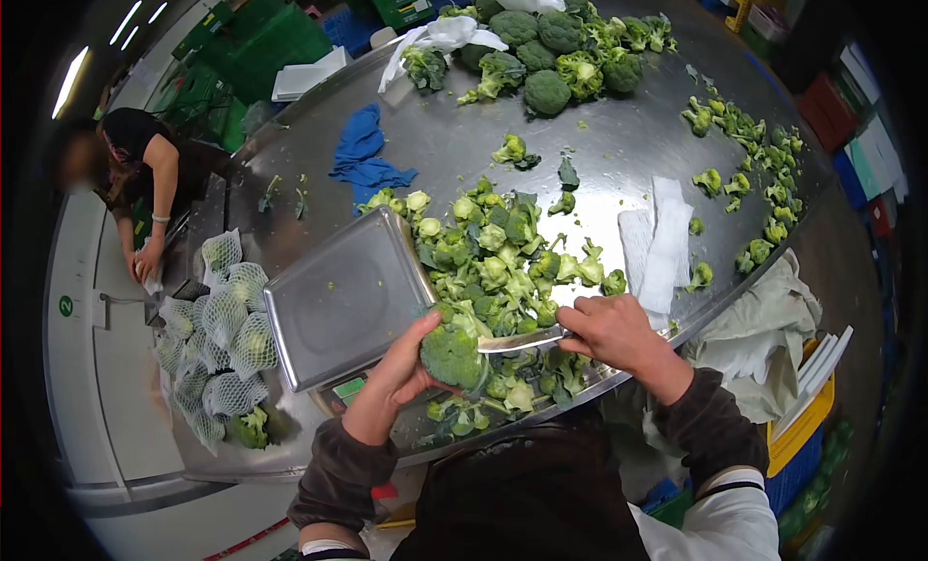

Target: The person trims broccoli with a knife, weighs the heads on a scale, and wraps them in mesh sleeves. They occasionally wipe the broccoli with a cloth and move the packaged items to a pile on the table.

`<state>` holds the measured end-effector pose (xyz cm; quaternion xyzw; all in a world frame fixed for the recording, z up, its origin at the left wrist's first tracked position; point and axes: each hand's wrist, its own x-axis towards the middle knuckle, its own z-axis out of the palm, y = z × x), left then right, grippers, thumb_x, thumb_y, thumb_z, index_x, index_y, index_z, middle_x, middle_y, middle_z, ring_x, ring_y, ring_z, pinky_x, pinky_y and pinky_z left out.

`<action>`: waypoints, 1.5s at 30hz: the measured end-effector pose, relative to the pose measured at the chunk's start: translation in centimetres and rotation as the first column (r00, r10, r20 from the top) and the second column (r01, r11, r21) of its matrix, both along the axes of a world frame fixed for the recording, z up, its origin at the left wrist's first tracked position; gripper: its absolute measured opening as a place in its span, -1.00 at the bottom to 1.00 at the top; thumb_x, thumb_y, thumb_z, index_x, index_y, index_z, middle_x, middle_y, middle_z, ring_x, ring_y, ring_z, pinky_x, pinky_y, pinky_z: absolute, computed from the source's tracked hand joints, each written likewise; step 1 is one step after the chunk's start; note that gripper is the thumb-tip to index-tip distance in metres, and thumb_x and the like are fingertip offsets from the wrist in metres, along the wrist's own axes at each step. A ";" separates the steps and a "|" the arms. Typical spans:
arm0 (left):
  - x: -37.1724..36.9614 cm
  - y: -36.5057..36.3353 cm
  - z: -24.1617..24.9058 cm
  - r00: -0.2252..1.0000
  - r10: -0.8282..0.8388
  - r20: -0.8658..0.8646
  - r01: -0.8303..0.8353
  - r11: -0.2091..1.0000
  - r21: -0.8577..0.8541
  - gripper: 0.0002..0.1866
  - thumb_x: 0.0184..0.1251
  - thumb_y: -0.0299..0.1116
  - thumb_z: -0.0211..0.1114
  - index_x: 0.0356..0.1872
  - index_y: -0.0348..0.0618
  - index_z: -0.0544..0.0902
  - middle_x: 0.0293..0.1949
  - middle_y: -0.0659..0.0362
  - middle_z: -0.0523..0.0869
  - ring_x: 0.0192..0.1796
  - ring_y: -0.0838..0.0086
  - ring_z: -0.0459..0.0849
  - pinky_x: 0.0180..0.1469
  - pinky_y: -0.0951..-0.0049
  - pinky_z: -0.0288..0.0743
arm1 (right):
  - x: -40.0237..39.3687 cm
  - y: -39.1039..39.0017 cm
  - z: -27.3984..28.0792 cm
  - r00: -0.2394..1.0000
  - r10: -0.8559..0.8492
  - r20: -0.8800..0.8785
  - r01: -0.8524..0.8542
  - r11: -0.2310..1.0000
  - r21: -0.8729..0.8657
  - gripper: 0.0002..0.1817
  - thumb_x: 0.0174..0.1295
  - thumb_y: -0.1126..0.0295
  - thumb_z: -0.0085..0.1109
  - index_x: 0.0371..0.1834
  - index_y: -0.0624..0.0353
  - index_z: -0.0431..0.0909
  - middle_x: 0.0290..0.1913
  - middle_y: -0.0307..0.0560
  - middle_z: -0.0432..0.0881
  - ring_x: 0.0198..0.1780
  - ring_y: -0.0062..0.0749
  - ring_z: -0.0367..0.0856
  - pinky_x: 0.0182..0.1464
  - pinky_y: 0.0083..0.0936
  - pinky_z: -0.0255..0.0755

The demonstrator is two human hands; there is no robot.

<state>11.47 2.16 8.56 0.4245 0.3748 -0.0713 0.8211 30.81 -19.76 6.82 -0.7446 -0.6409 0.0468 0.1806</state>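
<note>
My left hand (411,361) is wrapped round a head of broccoli (454,356), its green crown facing up. In my right hand (619,334) is a knife (522,342), its blade pointing left with the tip right at the broccoli's stalk side. Beneath and beyond both hands lies a heap of broccoli trimmings (483,252), pale cut stalks and leaves mixed together. Left of the heap a metal tray (353,295) sits tilted in view, apparently the pan of a scale with a green display (349,388) at its near edge.
Whole broccoli heads (546,58) are piled at the far side. Net-wrapped heads (227,319) lie at the left, near a person (145,165) working. A blue cloth (362,155) and white netting (657,247) rest on the steel table (454,126). Small pieces (773,189) line the right edge.
</note>
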 end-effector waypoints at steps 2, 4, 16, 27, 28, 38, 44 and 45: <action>0.1 0.0 -0.7 0.997 0.062 0.037 -0.053 0.974 -0.220 -0.42 0.36 0.08 -0.06 0.18 -0.18 0.33 0.02 0.00 0.57 -0.04 0.14 0.63 -0.30 -0.03 0.61 | -1.8 0.0 -1.7 0.992 -0.099 -0.084 0.099 0.995 -0.004 -0.68 0.09 0.07 0.19 -0.36 0.03 0.35 -0.54 -0.18 0.45 -0.52 -0.25 0.55 -0.57 -0.33 0.34; 0.6 -0.2 -1.2 0.996 0.082 0.048 -0.069 0.971 -0.228 -0.41 0.36 0.10 -0.08 0.18 -0.18 0.34 0.04 0.00 0.56 -0.04 0.13 0.63 -0.30 -0.04 0.61 | -4.3 0.1 -2.8 0.929 -0.247 -0.274 0.258 0.966 0.004 -0.68 0.12 0.08 0.17 -0.37 0.06 0.35 -0.55 -0.12 0.50 -0.55 -0.18 0.55 -0.55 -0.30 0.37; -3.2 3.5 -0.9 0.948 0.287 0.137 -0.313 0.921 0.233 -0.53 0.13 -0.28 0.23 0.05 -0.29 0.42 -0.08 0.03 0.59 -0.09 0.27 0.61 0.01 0.35 0.48 | -1.1 0.6 -6.7 0.795 -0.563 -0.227 0.508 0.822 -0.258 -0.64 0.20 0.11 0.11 -0.32 0.24 0.39 -0.55 0.08 0.57 -0.51 0.07 0.55 -0.43 -0.13 0.41; -7.8 10.8 -2.1 0.992 -0.055 -0.115 0.121 0.139 0.983 -0.24 -0.32 -0.45 0.41 0.11 -0.25 0.37 0.11 -0.07 0.41 0.19 0.11 0.39 0.26 0.30 0.23 | 7.5 7.1 -5.4 0.856 -0.478 -0.198 0.483 0.875 -0.025 -0.68 0.11 0.29 0.19 -0.10 0.17 0.45 -0.24 0.09 0.53 -0.22 0.01 0.55 -0.23 -0.19 0.45; -7.7 10.6 -1.7 0.990 -0.030 -0.137 0.140 0.113 0.984 -0.21 -0.32 -0.44 0.41 0.14 -0.24 0.36 0.17 -0.09 0.36 0.23 0.09 0.35 0.28 0.29 0.20 | 9.1 8.7 -6.0 0.839 -0.482 -0.251 0.492 0.870 -0.027 -0.65 0.11 0.30 0.18 -0.06 0.17 0.44 -0.22 0.09 0.52 -0.19 0.02 0.54 -0.20 -0.19 0.45; -7.9 9.3 -1.0 0.964 0.127 -0.234 0.201 0.231 0.952 -0.01 -0.33 -0.40 0.50 0.29 -0.28 0.20 0.31 -0.17 0.19 0.35 -0.01 0.17 0.37 0.20 0.02 | 25.1 28.3 -9.1 0.793 -0.603 -0.085 0.604 0.760 0.240 -0.37 0.00 0.35 0.28 0.18 0.13 0.26 0.22 0.11 0.28 0.24 0.06 0.23 0.21 -0.09 0.18; -6.8 8.9 -0.7 0.936 0.189 -0.296 0.273 0.140 0.952 -0.05 -0.16 -0.29 0.53 0.31 -0.31 0.20 0.25 -0.18 0.30 0.31 -0.02 0.24 0.34 0.19 0.09 | 28.6 26.8 -11.1 0.738 -0.639 0.216 0.622 0.769 0.147 -0.29 -0.05 0.36 0.32 0.23 0.02 0.22 0.32 0.03 0.17 0.40 0.06 -0.01 0.26 0.12 0.05; -6.8 9.0 -0.8 0.929 0.205 -0.307 0.282 0.143 0.949 -0.05 -0.15 -0.28 0.53 0.31 -0.31 0.20 0.26 -0.17 0.29 0.31 -0.01 0.25 0.34 0.19 0.09 | 28.4 25.8 -11.1 0.785 -0.573 0.236 0.565 0.818 0.109 -0.29 -0.05 0.35 0.32 0.23 0.01 0.22 0.31 0.01 0.18 0.38 0.07 0.02 0.25 0.10 0.08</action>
